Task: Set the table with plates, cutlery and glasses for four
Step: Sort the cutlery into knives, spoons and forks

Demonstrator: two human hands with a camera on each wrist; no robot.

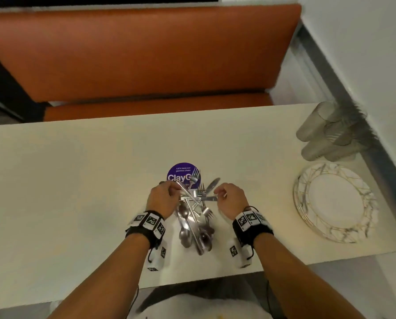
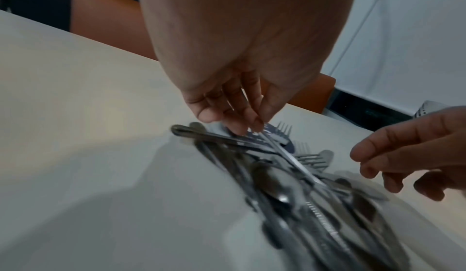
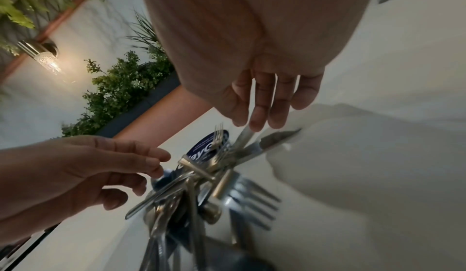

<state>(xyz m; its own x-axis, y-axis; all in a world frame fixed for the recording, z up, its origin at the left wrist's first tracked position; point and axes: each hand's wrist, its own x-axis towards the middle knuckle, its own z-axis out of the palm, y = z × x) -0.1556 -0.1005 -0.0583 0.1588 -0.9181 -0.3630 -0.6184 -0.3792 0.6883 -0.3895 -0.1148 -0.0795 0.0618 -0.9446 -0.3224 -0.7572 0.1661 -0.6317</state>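
A tangled pile of forks, spoons and knives lies at the table's middle near the front edge. My left hand reaches into the pile's far left side. In the left wrist view its fingertips pinch the thin handle of a fork that slants across the heap. My right hand is at the pile's far right. Its thumb and forefinger pinch the end of a knife handle. A stack of gold-veined white plates and several upturned glasses stand at the table's right end.
A round purple sticker lies on the table just beyond the cutlery. An orange bench runs behind the far edge, and a wall borders the right side past the glasses.
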